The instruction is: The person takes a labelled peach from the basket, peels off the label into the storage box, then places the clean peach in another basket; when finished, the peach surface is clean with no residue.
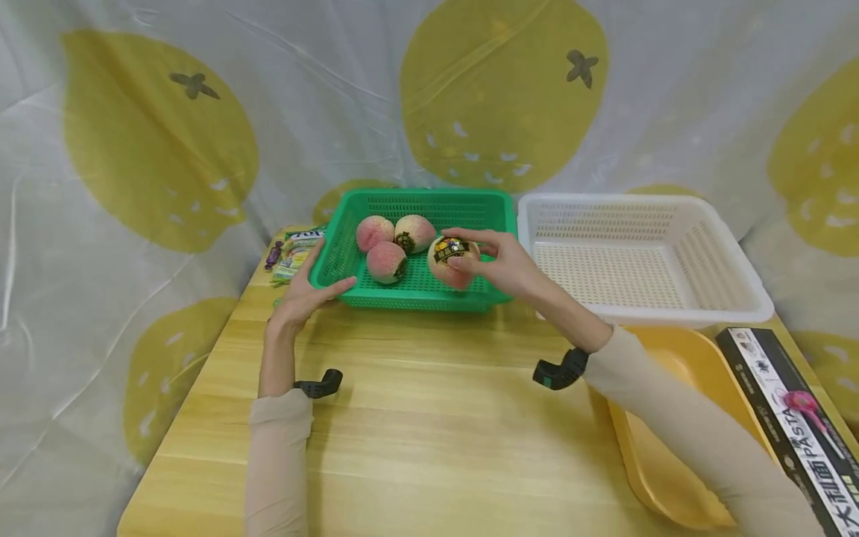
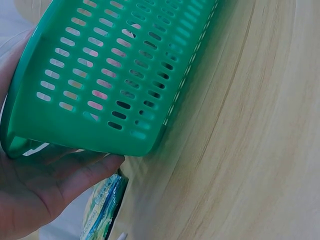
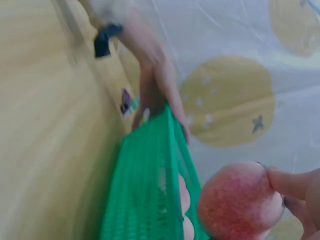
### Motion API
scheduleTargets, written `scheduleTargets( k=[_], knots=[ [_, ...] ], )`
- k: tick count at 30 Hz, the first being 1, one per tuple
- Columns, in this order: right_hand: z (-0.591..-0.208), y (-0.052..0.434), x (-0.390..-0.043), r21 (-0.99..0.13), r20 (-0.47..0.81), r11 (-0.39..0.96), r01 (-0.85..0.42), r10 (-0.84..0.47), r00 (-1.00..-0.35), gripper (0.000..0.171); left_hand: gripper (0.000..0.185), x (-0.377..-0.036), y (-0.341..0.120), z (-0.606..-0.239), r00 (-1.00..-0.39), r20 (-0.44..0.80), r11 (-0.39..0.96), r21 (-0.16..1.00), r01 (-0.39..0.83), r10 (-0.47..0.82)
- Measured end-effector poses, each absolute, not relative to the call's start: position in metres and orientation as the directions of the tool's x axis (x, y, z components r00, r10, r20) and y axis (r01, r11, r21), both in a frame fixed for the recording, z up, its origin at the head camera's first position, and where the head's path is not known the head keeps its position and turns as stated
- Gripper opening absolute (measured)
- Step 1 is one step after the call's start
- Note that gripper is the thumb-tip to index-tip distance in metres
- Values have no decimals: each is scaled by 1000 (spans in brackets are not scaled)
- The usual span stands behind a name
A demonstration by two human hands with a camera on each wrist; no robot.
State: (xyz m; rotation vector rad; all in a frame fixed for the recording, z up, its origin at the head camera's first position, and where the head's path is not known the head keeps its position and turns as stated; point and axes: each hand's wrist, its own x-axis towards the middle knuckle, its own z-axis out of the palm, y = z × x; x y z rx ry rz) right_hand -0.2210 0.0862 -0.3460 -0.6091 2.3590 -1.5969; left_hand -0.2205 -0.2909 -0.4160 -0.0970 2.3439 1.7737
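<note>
A green plastic basket (image 1: 429,302) stands on the wooden table, with three pink and cream peaches (image 1: 386,262) clustered in its left half. My left hand (image 1: 300,300) holds the basket's left end, thumb at the rim and fingers along the outside; the left wrist view shows those fingers (image 2: 90,175) beneath the rim. Over the right half of the basket, my right hand (image 1: 506,265) pinches another peach (image 1: 451,274) that bears a black and gold label. In the right wrist view this peach (image 3: 237,202) shows its redder side, between thumb and fingers.
Right of the green basket stands a white basket (image 1: 721,302). An orange tray (image 1: 671,462) lies partly under my right forearm, beside a black-and-white pasta box (image 1: 788,418) with a pink item on it. Colourful packets (image 1: 293,253) lie left of the green basket. A lemon-print curtain (image 1: 322,97) hangs behind.
</note>
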Motion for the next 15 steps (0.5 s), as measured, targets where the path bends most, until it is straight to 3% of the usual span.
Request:
scheduleTargets(
  k=[9,15],
  knots=[
    [-361,115,-141,-978,-46,205,-51,-444,-895,51,109,-218,-289,-409,-975,-215,308,933,-188,56],
    [-391,127,-116,-974,-185,203,104,-434,-882,52,107,-221,-288,-413,-979,-195,311,936,-168,59]
  ],
)
